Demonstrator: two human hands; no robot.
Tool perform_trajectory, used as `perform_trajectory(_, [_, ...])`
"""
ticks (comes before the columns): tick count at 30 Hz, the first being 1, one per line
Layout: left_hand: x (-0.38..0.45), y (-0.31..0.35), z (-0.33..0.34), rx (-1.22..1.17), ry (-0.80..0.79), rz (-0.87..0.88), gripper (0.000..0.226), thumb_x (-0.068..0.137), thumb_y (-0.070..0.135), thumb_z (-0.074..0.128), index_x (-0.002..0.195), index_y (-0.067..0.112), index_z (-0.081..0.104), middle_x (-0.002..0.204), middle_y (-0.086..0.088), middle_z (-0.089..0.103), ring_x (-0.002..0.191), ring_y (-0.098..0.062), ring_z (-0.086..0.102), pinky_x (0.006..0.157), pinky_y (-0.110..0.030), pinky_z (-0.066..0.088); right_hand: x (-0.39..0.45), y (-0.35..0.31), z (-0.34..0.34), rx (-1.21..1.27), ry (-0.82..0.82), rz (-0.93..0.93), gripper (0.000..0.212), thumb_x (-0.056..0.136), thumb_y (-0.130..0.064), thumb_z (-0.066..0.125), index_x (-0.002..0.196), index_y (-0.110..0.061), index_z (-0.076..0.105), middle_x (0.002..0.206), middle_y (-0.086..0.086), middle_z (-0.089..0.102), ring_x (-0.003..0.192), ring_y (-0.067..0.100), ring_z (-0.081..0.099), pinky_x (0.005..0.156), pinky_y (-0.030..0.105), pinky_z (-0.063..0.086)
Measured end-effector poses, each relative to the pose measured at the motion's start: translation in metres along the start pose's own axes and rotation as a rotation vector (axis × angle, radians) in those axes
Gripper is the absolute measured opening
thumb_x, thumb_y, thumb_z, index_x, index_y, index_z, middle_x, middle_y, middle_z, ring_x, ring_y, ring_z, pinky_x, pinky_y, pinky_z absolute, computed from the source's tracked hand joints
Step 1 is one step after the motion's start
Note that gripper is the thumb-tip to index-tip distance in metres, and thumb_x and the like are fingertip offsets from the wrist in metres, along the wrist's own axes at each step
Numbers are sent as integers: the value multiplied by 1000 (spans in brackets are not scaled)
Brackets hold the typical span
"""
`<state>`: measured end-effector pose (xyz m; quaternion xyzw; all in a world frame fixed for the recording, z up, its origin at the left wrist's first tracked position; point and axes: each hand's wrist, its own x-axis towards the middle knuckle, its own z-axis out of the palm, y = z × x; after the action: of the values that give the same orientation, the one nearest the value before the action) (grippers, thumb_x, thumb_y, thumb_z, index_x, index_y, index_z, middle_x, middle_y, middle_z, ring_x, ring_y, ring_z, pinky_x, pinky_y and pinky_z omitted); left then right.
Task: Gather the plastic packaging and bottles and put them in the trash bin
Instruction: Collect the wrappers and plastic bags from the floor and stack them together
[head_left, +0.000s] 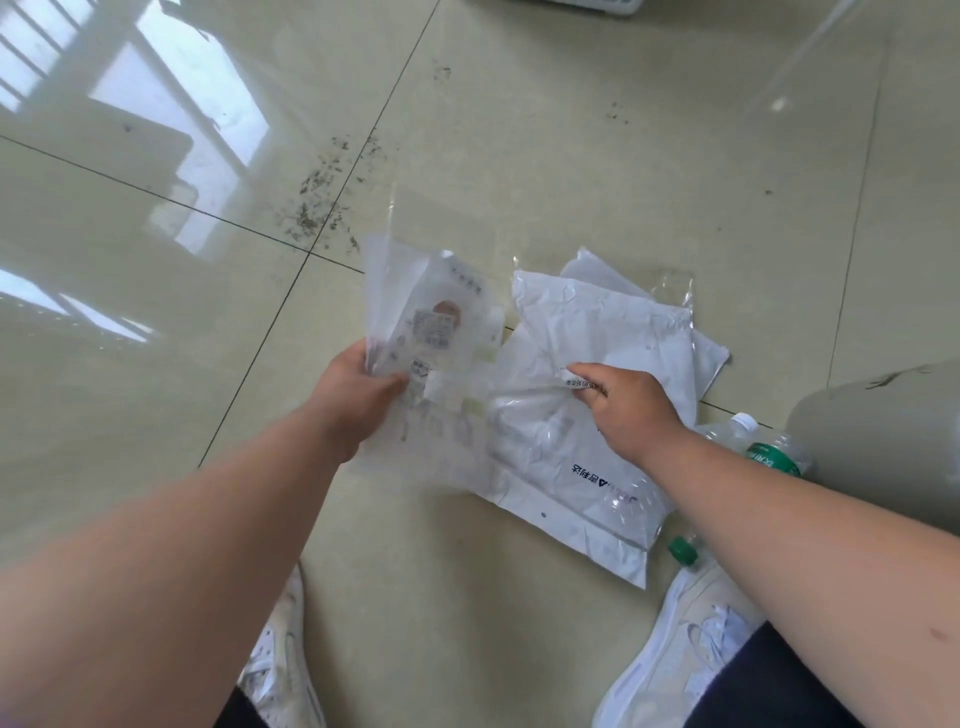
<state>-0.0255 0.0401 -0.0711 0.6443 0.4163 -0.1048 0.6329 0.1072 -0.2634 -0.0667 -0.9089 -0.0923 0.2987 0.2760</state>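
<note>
My left hand (358, 387) grips a bunch of clear plastic bags (434, 322) with printed labels, lifted off the floor. My right hand (623, 402) pinches the edge of a clear wrapper (524, 400) that lies on a pile of white plastic mailer bags (608, 322) on the tiled floor. A larger white bag with dark lettering (582, 499) lies nearer to me. A crushed clear bottle with a green label and white cap (758, 441) lies to the right of the pile. Another clear bottle with a green cap (683, 551) rests by my right shoe, mostly hidden by my arm.
A grey rounded object (883, 441) stands at the right edge. Dark crumbs (327, 197) are scattered on the glossy tiles beyond the pile. My white shoes (675, 649) stand at the bottom. A white object (587, 5) shows at the top edge.
</note>
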Motion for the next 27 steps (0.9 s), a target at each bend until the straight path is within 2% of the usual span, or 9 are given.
perform_trajectory(6, [3, 16, -12, 45, 39, 60, 33, 81, 23, 73, 113, 25, 81, 106, -11, 85, 99, -37, 83, 87, -64, 67, 12, -21, -10, -22, -26, -115, 34, 100, -17, 67, 132, -27, 72, 122, 0, 76, 111, 15, 68, 99, 24, 48])
perform_trajectory(11, [11, 21, -32, 343, 60, 112, 30, 86, 20, 65, 112, 25, 77, 104, -6, 83, 100, -34, 79, 91, -54, 66, 27, -28, -23, -1, -60, -162, 30, 100, -22, 68, 128, -31, 74, 117, -5, 77, 101, 9, 66, 100, 29, 52])
perform_trajectory(15, [14, 15, -35, 84, 42, 11, 34, 85, 17, 73, 118, 22, 78, 112, -13, 84, 103, -38, 81, 93, -60, 66, 31, -39, -23, 33, -90, -182, 30, 100, -23, 68, 126, -36, 74, 111, -8, 77, 99, 21, 71, 80, 11, 51])
perform_trajectory(17, [15, 10, -28, -61, -29, -21, 32, 96, 7, 74, 127, 12, 75, 111, -16, 83, 95, -37, 81, 83, -57, 69, 30, -50, -15, 69, -113, -194, 30, 100, -21, 67, 126, -36, 74, 109, -6, 78, 93, 26, 73, 73, 14, 53])
perform_trajectory(19, [14, 8, -19, -134, -80, -21, 26, 106, 2, 66, 130, 6, 72, 105, -14, 82, 84, -30, 81, 68, -45, 68, 29, -61, -2, 96, -133, -213, 31, 100, -19, 66, 127, -34, 74, 108, -6, 78, 84, 12, 71, 75, 21, 57])
perform_trajectory(21, [10, 8, -10, -148, -88, -15, 22, 108, 2, 61, 123, 13, 74, 101, -9, 83, 81, -25, 82, 65, -41, 67, 26, -70, 11, 95, -140, -234, 32, 101, -19, 66, 129, -31, 73, 109, -8, 76, 85, -5, 66, 84, 21, 53])
perform_trajectory(23, [9, 8, -4, 8, -9, 8, 23, 105, 5, 61, 115, 20, 75, 104, -9, 82, 85, -27, 80, 71, -43, 68, 26, -74, 19, 82, -126, -247, 32, 101, -19, 65, 131, -29, 72, 123, -5, 75, 109, 1, 65, 95, 11, 42])
perform_trajectory(24, [10, 9, -4, 150, 62, 35, 25, 102, 6, 59, 113, 20, 75, 105, -9, 80, 89, -30, 78, 74, -41, 67, 27, -76, 20, 83, -116, -244, 32, 101, -19, 65, 130, -28, 73, 126, -4, 74, 114, 5, 64, 93, 5, 39])
perform_trajectory(27, [12, 14, -16, 421, 234, 85, 29, 100, 10, 50, 118, 15, 72, 106, -11, 75, 94, -36, 71, 60, -28, 52, 25, -78, 9, 92, -99, -235, 31, 102, -17, 63, 129, -29, 73, 116, -6, 76, 95, -1, 64, 80, -4, 38])
